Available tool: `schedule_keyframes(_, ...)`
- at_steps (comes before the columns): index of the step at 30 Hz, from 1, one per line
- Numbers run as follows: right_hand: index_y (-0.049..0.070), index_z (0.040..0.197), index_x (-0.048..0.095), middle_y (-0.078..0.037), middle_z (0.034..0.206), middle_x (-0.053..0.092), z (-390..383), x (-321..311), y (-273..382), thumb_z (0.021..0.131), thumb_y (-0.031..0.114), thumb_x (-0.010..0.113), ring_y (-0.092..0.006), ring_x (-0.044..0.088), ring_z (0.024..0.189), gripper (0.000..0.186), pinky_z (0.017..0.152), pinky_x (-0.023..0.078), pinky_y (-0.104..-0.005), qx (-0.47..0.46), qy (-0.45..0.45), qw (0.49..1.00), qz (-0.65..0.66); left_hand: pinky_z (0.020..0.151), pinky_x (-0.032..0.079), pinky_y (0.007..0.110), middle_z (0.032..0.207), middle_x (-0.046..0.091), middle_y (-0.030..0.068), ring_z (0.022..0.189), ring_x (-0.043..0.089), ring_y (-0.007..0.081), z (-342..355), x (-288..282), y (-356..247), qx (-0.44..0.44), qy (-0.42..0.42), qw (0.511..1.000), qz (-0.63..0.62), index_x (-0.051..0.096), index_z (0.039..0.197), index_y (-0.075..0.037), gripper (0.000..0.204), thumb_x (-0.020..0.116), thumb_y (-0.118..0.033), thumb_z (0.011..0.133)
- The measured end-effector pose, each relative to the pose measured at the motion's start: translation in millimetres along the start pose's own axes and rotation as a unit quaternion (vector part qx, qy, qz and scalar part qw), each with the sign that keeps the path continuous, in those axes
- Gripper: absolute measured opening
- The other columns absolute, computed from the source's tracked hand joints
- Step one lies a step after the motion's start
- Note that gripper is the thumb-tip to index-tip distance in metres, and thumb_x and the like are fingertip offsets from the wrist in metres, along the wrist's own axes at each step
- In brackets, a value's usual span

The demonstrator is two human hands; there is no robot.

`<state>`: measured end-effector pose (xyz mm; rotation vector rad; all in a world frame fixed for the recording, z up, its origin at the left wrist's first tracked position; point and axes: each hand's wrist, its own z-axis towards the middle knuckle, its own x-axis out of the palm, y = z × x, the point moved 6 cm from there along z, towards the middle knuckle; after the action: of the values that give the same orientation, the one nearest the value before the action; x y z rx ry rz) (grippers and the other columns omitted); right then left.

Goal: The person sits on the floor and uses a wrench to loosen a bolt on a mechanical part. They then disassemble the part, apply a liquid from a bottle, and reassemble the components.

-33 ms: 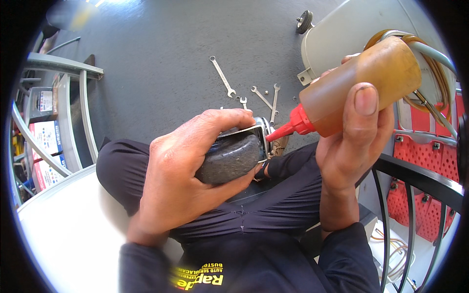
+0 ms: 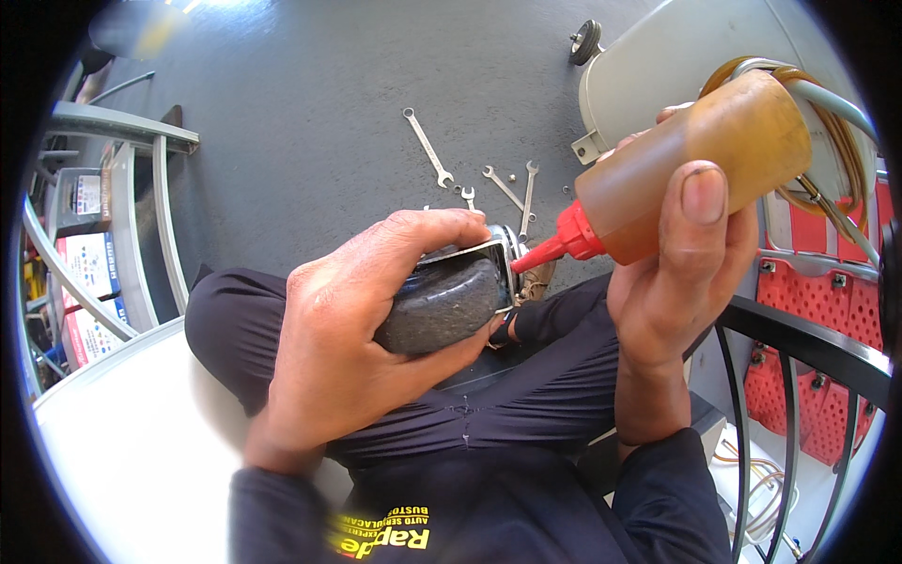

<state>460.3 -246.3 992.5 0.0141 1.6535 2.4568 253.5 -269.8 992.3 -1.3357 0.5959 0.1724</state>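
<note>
My left hand (image 2: 348,320) grips a caster wheel (image 2: 437,301) with a dark, worn tyre and a metal bracket (image 2: 503,273), held over my lap. In my right hand (image 2: 672,273) is a translucent squeeze bottle (image 2: 714,141) of amber liquid, tilted so that its red nozzle (image 2: 545,249) points left into the edge of the bracket, at or very near the metal. My thumb lies along the bottle's near side; my other fingers are mostly behind it.
Several spanners (image 2: 427,146) lie on the grey floor (image 2: 310,113). A wheeled grey tank (image 2: 658,47) with coiled hoses (image 2: 846,169) is at the upper right, above red perforated panels (image 2: 808,291). Metal framing (image 2: 160,226) and boxes (image 2: 85,263) stand left, a black railing (image 2: 789,329) right.
</note>
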Motion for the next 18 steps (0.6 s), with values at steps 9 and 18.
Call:
schedule_keyframes(9,-0.003,0.143,0.046,-0.016,0.129,0.059,-7.7,6.4,1.6,0.100,0.040,0.062,-0.0236,0.065,0.107,0.063,0.090,0.057,-0.0390,0.002,-0.019,1.000,0.005,0.096,0.059,0.036,0.114,0.076,0.0137,0.109,0.074,0.0251,-5.9,-8.4,3.0,-0.002,0.001,1.000,-0.016,0.070,0.115,-0.005,0.050,0.089,-0.004,0.068)
schedule_keyframes(18,-0.003,0.143,0.045,-0.016,0.127,0.058,-10.4,8.6,2.9,0.099,0.041,0.063,-0.0228,0.065,0.106,0.065,0.090,0.058,-0.0396,-0.010,-0.012,1.000,0.002,0.096,0.058,0.035,0.114,0.076,0.0141,0.108,0.074,0.0241,-10.1,-12.9,4.6,-0.003,-0.003,1.000,-0.015,0.069,0.115,-0.005,0.051,0.088,-0.003,0.068)
